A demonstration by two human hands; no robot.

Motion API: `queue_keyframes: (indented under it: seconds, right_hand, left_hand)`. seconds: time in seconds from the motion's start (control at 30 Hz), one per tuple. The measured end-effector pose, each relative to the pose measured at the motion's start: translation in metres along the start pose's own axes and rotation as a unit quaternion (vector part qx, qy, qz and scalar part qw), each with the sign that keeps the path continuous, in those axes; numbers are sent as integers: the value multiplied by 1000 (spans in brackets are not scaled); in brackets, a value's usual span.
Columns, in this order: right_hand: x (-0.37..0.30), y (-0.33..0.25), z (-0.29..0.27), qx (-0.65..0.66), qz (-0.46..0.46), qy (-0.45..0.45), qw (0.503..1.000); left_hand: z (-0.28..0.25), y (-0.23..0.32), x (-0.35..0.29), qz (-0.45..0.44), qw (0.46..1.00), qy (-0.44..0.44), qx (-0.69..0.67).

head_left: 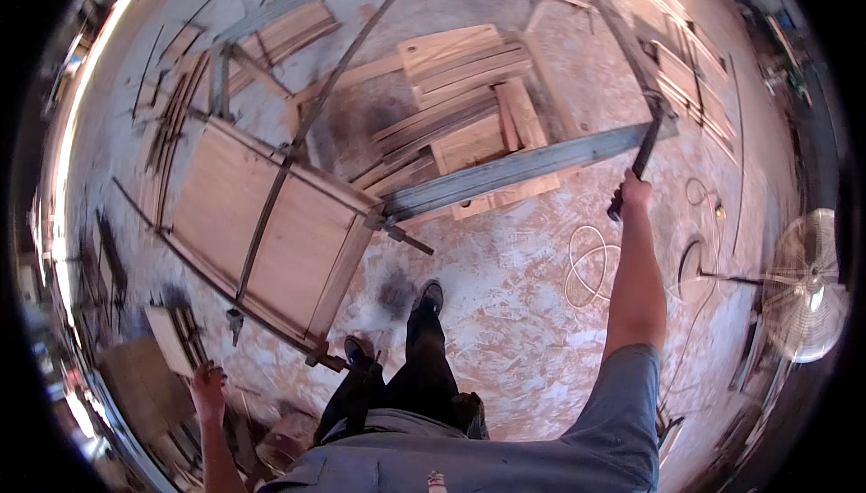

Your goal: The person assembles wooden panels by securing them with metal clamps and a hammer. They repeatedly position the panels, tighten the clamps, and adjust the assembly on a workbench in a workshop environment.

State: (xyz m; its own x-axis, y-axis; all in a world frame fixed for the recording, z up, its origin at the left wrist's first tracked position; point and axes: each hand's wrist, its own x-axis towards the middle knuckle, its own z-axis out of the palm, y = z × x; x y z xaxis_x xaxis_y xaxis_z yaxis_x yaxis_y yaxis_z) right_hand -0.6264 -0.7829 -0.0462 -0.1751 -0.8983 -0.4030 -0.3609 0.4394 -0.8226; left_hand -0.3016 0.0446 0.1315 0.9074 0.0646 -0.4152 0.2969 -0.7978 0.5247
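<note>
My right hand (635, 190) is wrapped round a dark handle-like bar (647, 146) at the corner of a metal frame, its lower end sticking out below my fist. Whether this bar is a separate tool or part of the frame I cannot tell. Beside it, a grey steel beam (523, 171) runs left to a framed wooden panel (266, 222). Long bar clamps lie across and along the panel; one dark clamp bar (269, 204) crosses its middle. My left hand (209, 389) hangs at the lower left, fingers loosely bent and apart, holding nothing, near a small stack of boards (173, 340).
Loose wooden boards (469, 137) are piled on the floor inside the metal frame. More wood strips (690, 87) lie at the far right. A pale hose or cable (577, 263) coils on the floor, and a pedestal fan (812, 285) stands at the right.
</note>
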Motion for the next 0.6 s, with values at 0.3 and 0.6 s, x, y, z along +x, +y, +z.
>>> queue_keyframes:
  seconds: [0.3,0.6]
  right_hand:
    - [30,16,5,-73,-25,-64,995]
    - [76,22,-53,-241,-262,-19,934]
  left_hand:
    - [28,-22,-14,-4,999,-28,19]
    - [44,-21,-6,6,1000,-28,4]
